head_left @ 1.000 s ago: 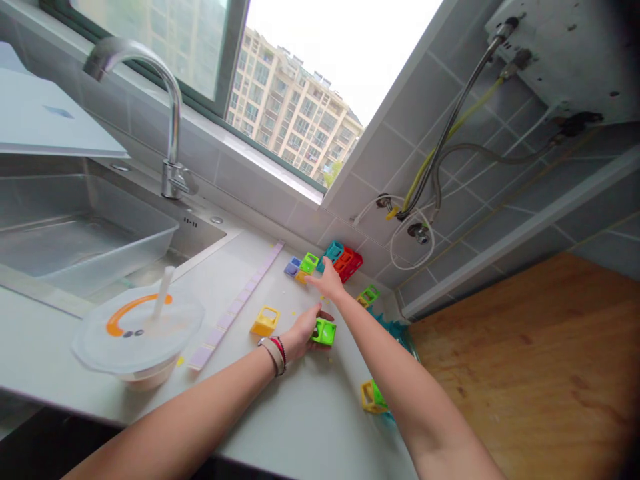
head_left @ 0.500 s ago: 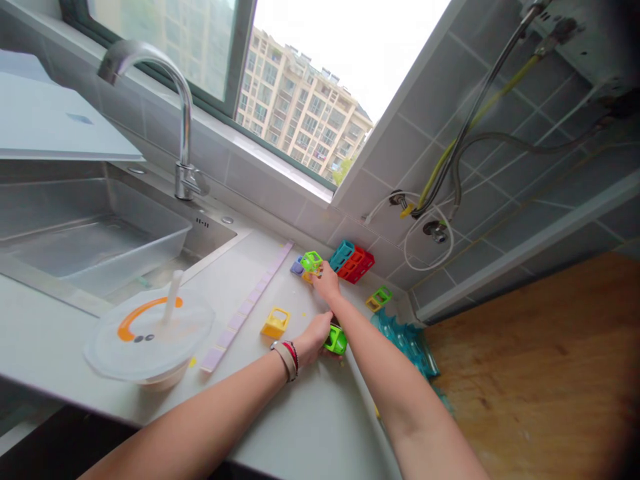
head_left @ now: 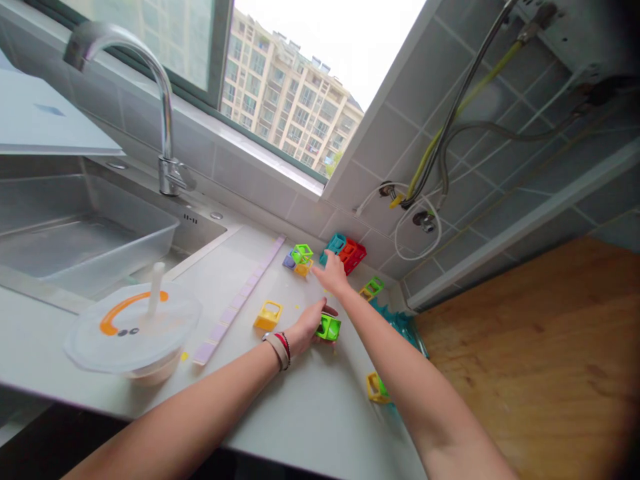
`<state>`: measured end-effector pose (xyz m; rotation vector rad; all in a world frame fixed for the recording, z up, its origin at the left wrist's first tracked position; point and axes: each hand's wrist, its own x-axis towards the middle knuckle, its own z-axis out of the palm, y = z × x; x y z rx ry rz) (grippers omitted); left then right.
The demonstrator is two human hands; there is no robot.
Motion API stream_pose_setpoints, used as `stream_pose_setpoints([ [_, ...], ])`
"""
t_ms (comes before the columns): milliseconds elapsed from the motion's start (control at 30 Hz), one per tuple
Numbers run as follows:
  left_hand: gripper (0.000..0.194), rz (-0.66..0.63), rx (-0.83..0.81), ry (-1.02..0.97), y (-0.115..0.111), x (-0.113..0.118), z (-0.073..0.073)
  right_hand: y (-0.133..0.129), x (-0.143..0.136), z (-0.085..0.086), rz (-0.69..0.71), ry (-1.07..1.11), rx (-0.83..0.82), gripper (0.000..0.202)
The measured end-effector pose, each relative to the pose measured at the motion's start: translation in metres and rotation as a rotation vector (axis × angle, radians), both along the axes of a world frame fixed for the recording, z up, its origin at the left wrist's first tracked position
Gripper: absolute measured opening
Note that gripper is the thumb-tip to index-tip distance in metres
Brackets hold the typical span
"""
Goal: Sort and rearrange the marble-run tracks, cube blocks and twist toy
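Observation:
My left hand [head_left: 306, 328] is closed on a green toy block [head_left: 330, 327] with open window-like sides, just above the counter. My right hand [head_left: 332, 272] is raised with thumb and fingers apart, holding nothing. It hovers between a small cluster of blocks and a row by the wall. In that cluster a green frame block [head_left: 302, 254] sits on top of a purple block [head_left: 289, 261] and a yellow-orange block [head_left: 303, 268]. The row has teal blocks [head_left: 334, 245] and red blocks [head_left: 353, 255]. A single yellow block [head_left: 269, 315] stands left of my left hand.
A long lilac strip [head_left: 240, 300] lies across the counter. To its left stand a lidded plastic tub [head_left: 135, 327] and a sink [head_left: 200, 230] with a tap [head_left: 167, 120]. Right of my arm are yellow-green blocks [head_left: 372, 289], teal plastic pieces [head_left: 400, 323] and another yellow block [head_left: 375, 387].
My right hand has come off the small block cluster, moved right and opened. My left hand keeps the green block. The whole view has shifted slightly.

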<state>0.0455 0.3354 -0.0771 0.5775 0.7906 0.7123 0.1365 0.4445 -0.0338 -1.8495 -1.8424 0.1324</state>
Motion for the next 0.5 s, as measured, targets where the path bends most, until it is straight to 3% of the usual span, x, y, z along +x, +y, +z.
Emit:
stream_pose_setpoints([
  [133, 0.035, 0.040, 0.004, -0.028, 0.001, 0.000, 0.000, -0.038, 0.003, 0.036, 0.044, 0.221, 0.221, 0.044],
  [233, 0.026, 0.083, 0.041, -0.060, -0.003, 0.002, 0.001, -0.100, 0.000, 0.038, 0.125, 0.355, 0.492, 0.025],
  [367, 0.028, 0.197, 0.134, -0.054, -0.011, 0.002, -0.001, -0.180, -0.006, -0.003, 0.086, 0.326, 0.682, 0.027],
  [433, 0.031, 0.288, 0.205, -0.025, -0.013, 0.000, 0.001, -0.198, -0.006, -0.028, 0.068, 0.390, 0.659, 0.032],
  [500, 0.033, 0.363, 0.293, 0.005, -0.014, -0.004, 0.006, -0.199, -0.004, -0.048, 0.019, 0.514, 0.614, 0.035],
])
